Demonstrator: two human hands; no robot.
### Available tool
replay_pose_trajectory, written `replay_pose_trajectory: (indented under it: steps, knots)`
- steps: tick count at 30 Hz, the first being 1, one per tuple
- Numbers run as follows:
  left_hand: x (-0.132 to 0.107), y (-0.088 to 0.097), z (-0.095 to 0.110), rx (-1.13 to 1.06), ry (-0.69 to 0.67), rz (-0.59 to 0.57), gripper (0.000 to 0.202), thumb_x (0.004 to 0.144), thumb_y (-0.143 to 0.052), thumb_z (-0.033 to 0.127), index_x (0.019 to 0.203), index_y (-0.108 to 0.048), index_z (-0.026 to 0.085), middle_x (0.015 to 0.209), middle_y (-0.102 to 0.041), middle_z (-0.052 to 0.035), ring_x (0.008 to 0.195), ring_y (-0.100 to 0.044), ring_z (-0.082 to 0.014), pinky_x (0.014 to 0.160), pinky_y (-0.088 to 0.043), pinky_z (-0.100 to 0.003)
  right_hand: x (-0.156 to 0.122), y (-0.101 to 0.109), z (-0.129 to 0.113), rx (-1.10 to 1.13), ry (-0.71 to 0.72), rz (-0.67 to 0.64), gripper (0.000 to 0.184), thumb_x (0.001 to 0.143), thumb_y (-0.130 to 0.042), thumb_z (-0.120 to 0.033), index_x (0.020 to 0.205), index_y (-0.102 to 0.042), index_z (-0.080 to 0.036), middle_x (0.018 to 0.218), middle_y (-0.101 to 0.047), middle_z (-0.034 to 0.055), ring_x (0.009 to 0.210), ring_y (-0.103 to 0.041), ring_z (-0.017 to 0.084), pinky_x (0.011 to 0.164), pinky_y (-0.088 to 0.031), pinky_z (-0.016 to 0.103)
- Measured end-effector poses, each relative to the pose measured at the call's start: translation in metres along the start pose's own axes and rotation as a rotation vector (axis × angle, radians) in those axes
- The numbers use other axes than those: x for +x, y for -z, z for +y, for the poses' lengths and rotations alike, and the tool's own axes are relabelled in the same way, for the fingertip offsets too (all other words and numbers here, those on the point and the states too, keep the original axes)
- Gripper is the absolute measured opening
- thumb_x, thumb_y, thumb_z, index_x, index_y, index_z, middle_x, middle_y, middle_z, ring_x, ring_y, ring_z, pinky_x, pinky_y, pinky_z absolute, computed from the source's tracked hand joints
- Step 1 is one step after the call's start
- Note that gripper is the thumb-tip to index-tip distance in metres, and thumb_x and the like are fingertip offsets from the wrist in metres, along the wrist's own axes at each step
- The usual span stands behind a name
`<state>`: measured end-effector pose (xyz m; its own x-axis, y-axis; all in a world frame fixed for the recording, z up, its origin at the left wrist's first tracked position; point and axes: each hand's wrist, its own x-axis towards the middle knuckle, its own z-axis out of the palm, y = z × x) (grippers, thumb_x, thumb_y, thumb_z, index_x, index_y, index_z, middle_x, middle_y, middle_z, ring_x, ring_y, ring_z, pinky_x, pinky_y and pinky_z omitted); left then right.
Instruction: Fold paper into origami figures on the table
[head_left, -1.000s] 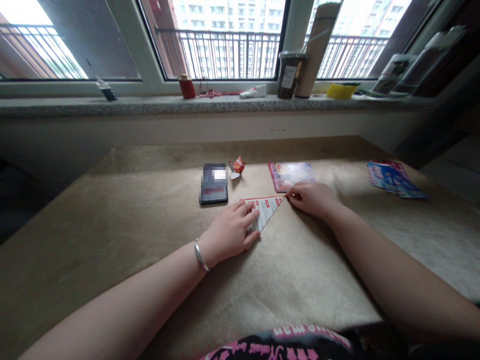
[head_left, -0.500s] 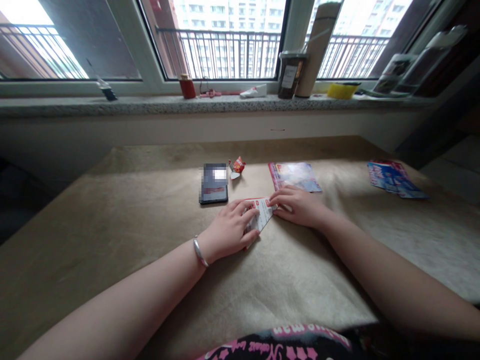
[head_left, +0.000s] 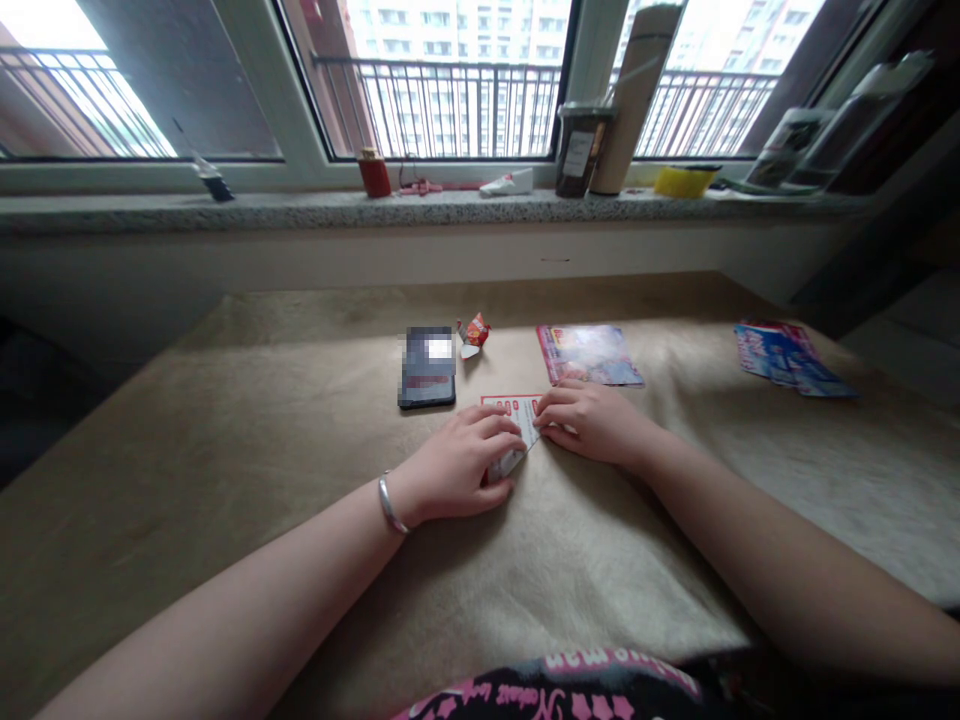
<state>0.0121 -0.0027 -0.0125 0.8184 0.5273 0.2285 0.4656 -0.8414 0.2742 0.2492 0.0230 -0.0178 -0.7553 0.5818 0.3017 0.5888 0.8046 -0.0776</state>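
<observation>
A folded sheet of paper (head_left: 527, 431), white with red print and a red edge, lies on the table in front of me. Its lower right side runs on a slant. My left hand (head_left: 466, 462), with a silver bangle at the wrist, rests over its left part, fingers bent on top and thumb at the lower edge. At its right corner, the fingertips and thumb of my right hand (head_left: 589, 420) hold it down. Much of the left side of the paper is hidden by my fingers.
A dark phone (head_left: 427, 385), blurred on its screen, and a crumpled red wrapper (head_left: 475, 334) lie beyond my left hand. A pink printed sheet (head_left: 592, 352) is past my right hand. Blue leaflets (head_left: 791, 358) lie far right. Jars and a tube (head_left: 637, 100) line the windowsill.
The paper has turned slightly, and its top edge now lies nearly level. My left hand has shifted a little down, and my right hand slightly left and down at the corner.
</observation>
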Motion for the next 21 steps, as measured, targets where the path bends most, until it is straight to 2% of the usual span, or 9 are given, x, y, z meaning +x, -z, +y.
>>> replay_pose_trajectory:
  steps: [6,9,14,21]
  knots:
    - [0.000,0.001,-0.010,-0.031,-0.097,0.017,0.030,0.078,-0.052,0.013,0.107,-0.060,0.018,0.111,-0.061,-0.0051,0.112,-0.049,-0.0199,0.100,-0.042,-0.036,-0.001,0.001,0.000,-0.018,0.021,0.023,0.017,0.083,-0.052,-0.020,0.084,-0.069,-0.019,0.089,-0.068,0.0058,0.082,-0.057,0.019,0.077,-0.044,0.033]
    - [-0.001,0.001,-0.018,0.018,-0.106,0.063,0.028,0.085,-0.045,0.010,0.105,-0.062,0.020,0.110,-0.064,-0.0017,0.115,-0.048,-0.0191,0.099,-0.041,-0.036,0.000,0.002,-0.002,0.006,0.045,0.028,0.019,0.083,-0.051,-0.017,0.086,-0.069,-0.021,0.089,-0.068,0.0047,0.082,-0.057,0.018,0.076,-0.045,0.032]
    - [0.000,0.001,-0.022,0.173,-0.040,0.095,0.026,0.094,-0.041,0.017,0.102,-0.064,0.025,0.109,-0.066,0.0018,0.112,-0.050,-0.0200,0.095,-0.037,-0.039,0.003,0.002,-0.007,0.049,0.090,0.035,0.024,0.083,-0.048,-0.013,0.089,-0.070,-0.022,0.087,-0.068,0.0049,0.079,-0.057,0.017,0.074,-0.045,0.032]
    - [0.004,0.002,-0.018,0.238,-0.062,0.056,0.024,0.094,-0.040,0.020,0.105,-0.062,0.023,0.110,-0.064,-0.0015,0.104,-0.052,-0.0174,0.094,-0.036,-0.035,0.004,-0.003,-0.010,0.038,0.072,0.007,0.025,0.085,-0.046,-0.017,0.090,-0.070,-0.021,0.087,-0.067,0.0050,0.078,-0.055,0.017,0.072,-0.045,0.030]
